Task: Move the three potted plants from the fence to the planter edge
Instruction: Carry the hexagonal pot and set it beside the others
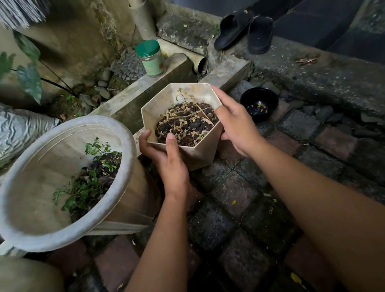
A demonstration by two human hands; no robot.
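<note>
Our grip is closed on the hexagonal pot (200,154): left hand (166,160) at its near rim, right hand (236,124) on its far side, just before the planter edge (141,90). The round pot (66,233) crowds our left; open paving (243,198) lies right.

Damp stone-block paving (243,201) in dim daylight, stained concrete wall (78,36) far left, drainpipe (142,18), black slippers (244,31) on far step (328,75).

1. No readable text, number or brand anywhere in view.
2. Green label on the green-lidded jar (151,59) at the planter edge (128,97): a small red mark only, lettering too blurred to read.
</note>
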